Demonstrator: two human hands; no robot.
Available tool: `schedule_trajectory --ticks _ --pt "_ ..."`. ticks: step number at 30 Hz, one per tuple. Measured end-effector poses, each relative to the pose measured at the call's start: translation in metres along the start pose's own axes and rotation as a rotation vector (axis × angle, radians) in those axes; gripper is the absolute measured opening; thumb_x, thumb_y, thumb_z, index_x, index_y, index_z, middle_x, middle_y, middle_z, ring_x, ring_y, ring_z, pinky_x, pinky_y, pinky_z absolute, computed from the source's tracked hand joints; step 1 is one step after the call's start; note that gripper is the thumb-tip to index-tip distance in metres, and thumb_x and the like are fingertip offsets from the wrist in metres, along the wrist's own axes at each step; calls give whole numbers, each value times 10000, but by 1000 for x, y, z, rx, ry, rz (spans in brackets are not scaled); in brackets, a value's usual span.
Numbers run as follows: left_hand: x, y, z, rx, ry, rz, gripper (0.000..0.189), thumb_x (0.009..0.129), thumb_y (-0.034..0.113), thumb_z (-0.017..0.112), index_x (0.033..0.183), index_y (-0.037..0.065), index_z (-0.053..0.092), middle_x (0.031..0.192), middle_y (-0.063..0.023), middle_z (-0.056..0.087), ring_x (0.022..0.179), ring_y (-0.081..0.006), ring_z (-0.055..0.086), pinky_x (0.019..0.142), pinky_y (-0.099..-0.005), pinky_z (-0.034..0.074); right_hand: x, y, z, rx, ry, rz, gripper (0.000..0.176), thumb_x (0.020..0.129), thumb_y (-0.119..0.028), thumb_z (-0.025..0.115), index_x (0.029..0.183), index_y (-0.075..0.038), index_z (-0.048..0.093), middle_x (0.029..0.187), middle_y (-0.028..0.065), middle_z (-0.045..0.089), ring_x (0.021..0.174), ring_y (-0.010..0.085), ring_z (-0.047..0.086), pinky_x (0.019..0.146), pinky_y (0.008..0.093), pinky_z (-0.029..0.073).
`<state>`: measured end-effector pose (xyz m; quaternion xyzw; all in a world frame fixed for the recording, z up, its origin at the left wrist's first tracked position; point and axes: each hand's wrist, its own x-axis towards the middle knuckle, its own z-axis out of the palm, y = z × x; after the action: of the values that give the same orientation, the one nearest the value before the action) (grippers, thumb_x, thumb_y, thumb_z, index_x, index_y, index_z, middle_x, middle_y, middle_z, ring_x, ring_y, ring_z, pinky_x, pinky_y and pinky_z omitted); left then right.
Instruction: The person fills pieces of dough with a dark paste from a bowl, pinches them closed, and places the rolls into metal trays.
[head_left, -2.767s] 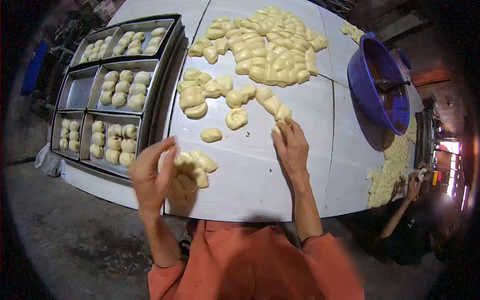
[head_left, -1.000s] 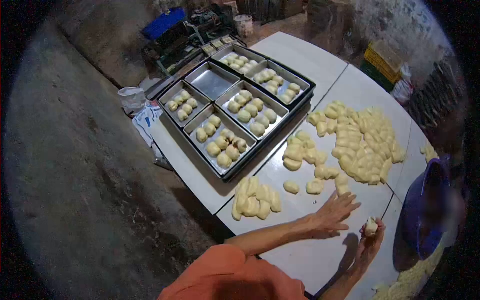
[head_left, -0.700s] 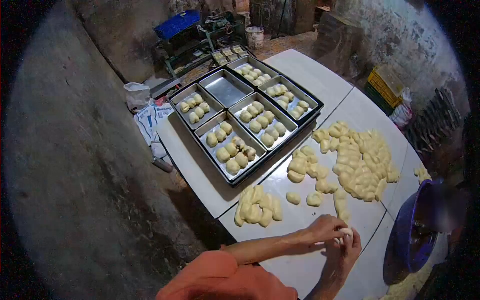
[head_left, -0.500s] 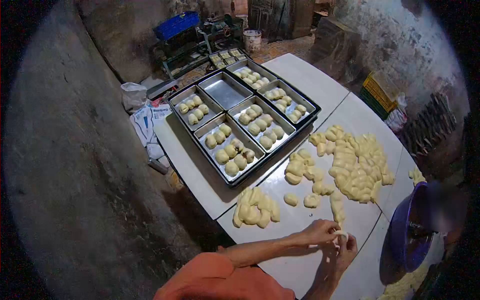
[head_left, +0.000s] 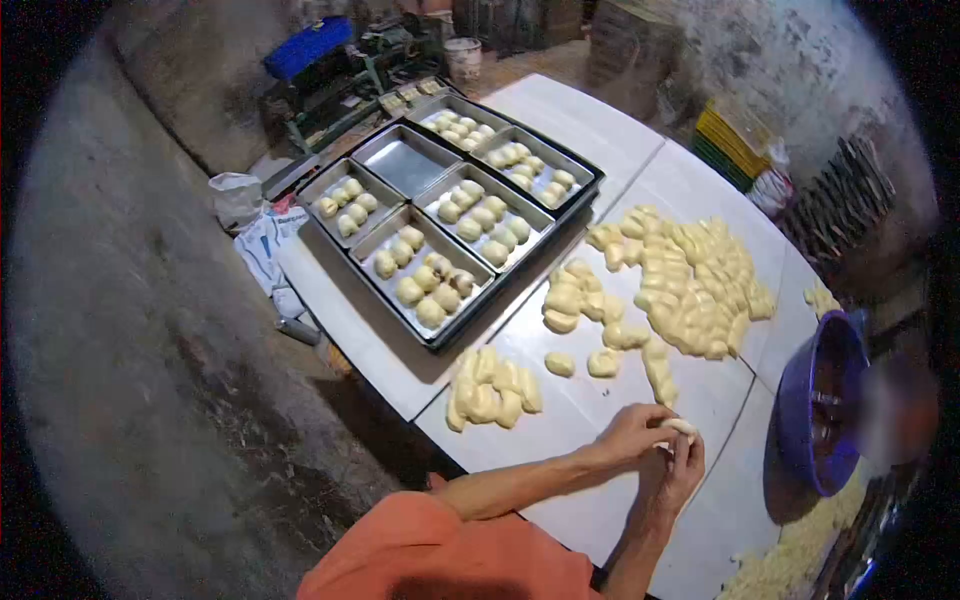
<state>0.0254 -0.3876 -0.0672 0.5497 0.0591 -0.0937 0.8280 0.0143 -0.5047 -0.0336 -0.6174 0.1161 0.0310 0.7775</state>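
Observation:
Both my hands meet over the white table (head_left: 600,490) on one small piece of pale dough (head_left: 680,427). My left hand (head_left: 632,435) pinches it from the left, and my right hand (head_left: 682,470) cups it from below. A cluster of shaped dough pieces (head_left: 490,390) lies on the table to the left of my hands. A big heap of cut dough pieces (head_left: 690,280) spreads beyond them, with a few loose pieces (head_left: 560,364) in between.
A black rack of metal baking pans (head_left: 440,215) stands at the table's far left, most pans holding rows of dough balls, one pan empty (head_left: 405,160). A blue basin (head_left: 825,405) sits at the right. Another person, blurred, is beside the basin.
My right hand held the dough piece alone a second ago; my left hand came off the table and joined it. The view has shifted slightly.

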Motion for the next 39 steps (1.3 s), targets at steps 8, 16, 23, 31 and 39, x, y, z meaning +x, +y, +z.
schedule_trajectory --ticks 8,16,23,31,39 --pt "6 -20 -1 6 -2 25 674 972 216 670 1528 5 353 1317 -159 583 1159 -215 585 954 -356 492 19 -1 -22 -22 102 17 295 896 -113 731 1147 9 638 1054 76 650 962 154 631 738 309 576" --pt "37 -8 41 178 -93 482 956 858 679 629 1463 -38 448 1393 -190 573 1256 -244 558 1074 -388 439 33 -8 -34 394 -172 -4 319 949 -121 703 1206 -20 544 1057 78 662 934 122 644 843 268 533" --pt "49 -36 88 -194 -80 307 801 936 278 742 1547 7 303 1380 -155 582 1243 -187 560 1022 -323 487 64 -21 -51 630 -158 -1 231 991 -176 645 1167 -44 572 1005 36 620 916 129 620 845 300 533" --pt "45 -23 77 90 -208 -29 741 958 82 684 1576 56 276 1400 -208 557 1076 -198 671 910 -312 556 130 -89 -139 248 138 -339 166 998 -166 601 1117 -50 597 1010 50 633 892 161 630 789 312 528" --pt "45 -23 27 147 -76 -225 434 982 152 668 1378 7 566 1206 -144 689 984 -164 697 779 -288 561 259 -175 -241 -984 109 -213 213 1003 -237 580 1045 -34 630 890 27 643 765 105 602 662 278 477"
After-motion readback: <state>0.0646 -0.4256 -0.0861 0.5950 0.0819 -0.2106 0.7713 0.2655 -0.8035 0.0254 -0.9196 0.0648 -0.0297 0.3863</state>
